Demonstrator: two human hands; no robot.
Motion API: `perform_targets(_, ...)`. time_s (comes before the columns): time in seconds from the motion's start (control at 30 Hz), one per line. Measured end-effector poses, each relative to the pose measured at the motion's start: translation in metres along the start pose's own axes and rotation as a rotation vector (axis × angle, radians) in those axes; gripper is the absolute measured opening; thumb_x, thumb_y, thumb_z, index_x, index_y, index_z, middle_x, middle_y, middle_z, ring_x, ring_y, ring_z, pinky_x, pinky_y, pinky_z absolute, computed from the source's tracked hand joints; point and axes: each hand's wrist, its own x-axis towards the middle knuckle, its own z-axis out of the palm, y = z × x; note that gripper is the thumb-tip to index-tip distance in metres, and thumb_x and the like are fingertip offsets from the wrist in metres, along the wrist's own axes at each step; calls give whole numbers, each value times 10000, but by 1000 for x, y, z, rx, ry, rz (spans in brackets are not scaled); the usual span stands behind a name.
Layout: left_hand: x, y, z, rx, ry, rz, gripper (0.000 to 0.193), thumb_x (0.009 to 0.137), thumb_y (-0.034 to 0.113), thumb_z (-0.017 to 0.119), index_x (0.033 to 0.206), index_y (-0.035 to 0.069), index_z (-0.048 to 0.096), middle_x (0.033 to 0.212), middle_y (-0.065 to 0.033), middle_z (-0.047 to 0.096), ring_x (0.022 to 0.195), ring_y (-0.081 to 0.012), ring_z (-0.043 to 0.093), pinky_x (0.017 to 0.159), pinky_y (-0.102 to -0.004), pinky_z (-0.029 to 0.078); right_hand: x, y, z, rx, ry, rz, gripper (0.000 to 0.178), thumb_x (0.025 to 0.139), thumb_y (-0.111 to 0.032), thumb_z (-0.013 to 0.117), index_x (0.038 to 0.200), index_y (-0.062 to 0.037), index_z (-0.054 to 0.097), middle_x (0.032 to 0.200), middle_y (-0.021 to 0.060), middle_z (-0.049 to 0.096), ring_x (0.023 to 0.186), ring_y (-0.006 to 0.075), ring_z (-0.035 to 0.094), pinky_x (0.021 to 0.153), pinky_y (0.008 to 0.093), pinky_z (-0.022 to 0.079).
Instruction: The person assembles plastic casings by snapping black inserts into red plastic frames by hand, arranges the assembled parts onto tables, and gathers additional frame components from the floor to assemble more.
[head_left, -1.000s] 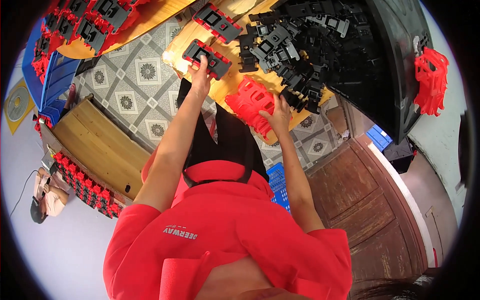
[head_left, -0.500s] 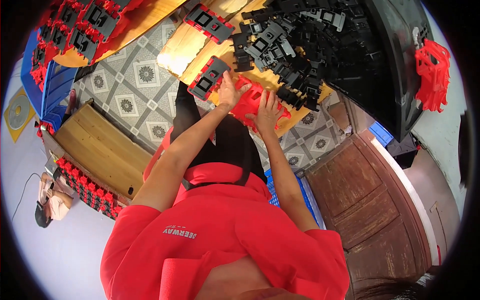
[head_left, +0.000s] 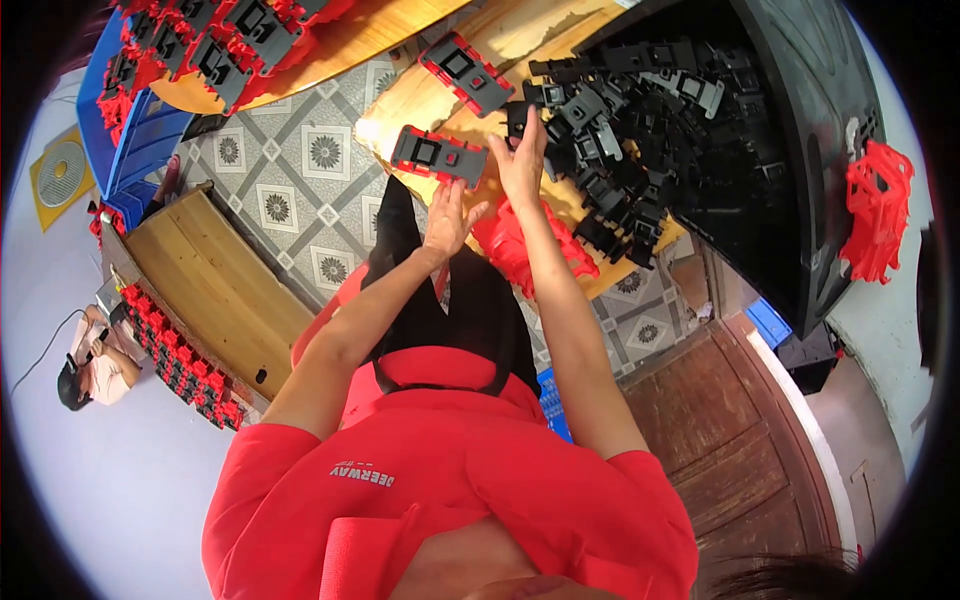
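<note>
My left hand (head_left: pixel 447 222) lies with fingers stretched out, its tips at the near edge of a red-and-grey car-shaped plastic assembly (head_left: pixel 438 157). My right hand (head_left: pixel 521 172) reaches forward, thumb and fingers apart, over the near edge of the black parts. A black plastic part (head_left: pixel 517 118) lies at its fingertips, partly hidden; no grip on it shows. Below my right wrist, red plastic shells (head_left: pixel 530 248) rest at the near table edge, partly covered by my forearm. A second red-and-grey assembly (head_left: pixel 467 73) sits farther up the table.
Black plastic parts (head_left: pixel 620 150) spill from a large black bin (head_left: pixel 810 200) onto the wooden table (head_left: pixel 400 110). A red shell (head_left: pixel 878 210) hangs at the bin's rim. More assemblies (head_left: pixel 255 40) fill the far left. A wooden bench (head_left: pixel 215 285) and another person (head_left: pixel 98 362) are left.
My right hand has left the red shells and moved forward to the black parts. My left hand has come off the shells to the nearer assembly, which has turned. The view has shifted.
</note>
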Motion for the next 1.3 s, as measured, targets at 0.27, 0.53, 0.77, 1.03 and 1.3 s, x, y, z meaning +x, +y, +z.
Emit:
perform_targets(0.27,-5,-9,-16,-71,197,-12,413,927,261,586,1230,9,459,1255,-255,487,1256,-422,395,1042,-464,363,76,0,32,572,-121,439,460,834,-20,688,1244,-52,483,969,69,619,774,139,624,604,268,549)
perform_targets(0.53,60,-4,-7,-142,380,-79,309,898,185,622,1144,43,499,1132,-216,575,1189,-419,448,976,-484,398,100,2,13,543,-99,455,555,843,-50,693,1326,-42,420,1006,101,606,813,162,627,657,286,561)
perform_targets(0.77,97,-24,8,25,357,46,263,895,243,606,1078,66,539,1000,-142,614,989,-375,495,895,-443,374,51,5,-21,492,-53,419,511,882,-150,663,1332,-20,460,984,83,609,828,159,619,674,275,536)
perform_targets(1.03,70,-22,-6,-150,299,10,600,861,295,665,1310,1,397,1158,-223,525,1109,-394,446,966,-468,375,-78,31,-94,-531,-442,137,942,666,-433,796,1424,-81,360,1385,185,448,1280,376,394,1055,478,303)
perform_targets(1.3,8,4,57,-288,-162,-145,598,895,473,570,1279,35,437,1141,-226,543,1122,-391,498,915,-481,403,-114,47,-79,-665,-490,281,1182,641,-406,820,1509,-84,85,1441,175,376,1341,329,339,1083,527,237)
